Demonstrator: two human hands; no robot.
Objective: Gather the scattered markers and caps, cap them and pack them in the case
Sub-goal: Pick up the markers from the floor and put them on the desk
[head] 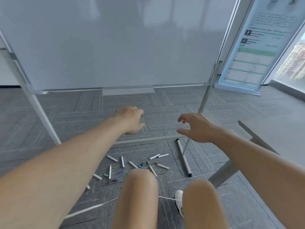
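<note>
I held both arms out over the grey carpet (247, 113), my left hand (132, 119) loosely curled on nothing and my right hand (196, 128) spread with the fingers apart, also empty. The white markers (122, 161) and small coloured caps (140, 166) lay scattered on the carpet below my hands, just in front of my knees (140, 180), near the whiteboard (115, 43) stand.

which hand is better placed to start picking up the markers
Probably left. Both hands hover empty, but most markers and caps lie below the left arm.
</note>
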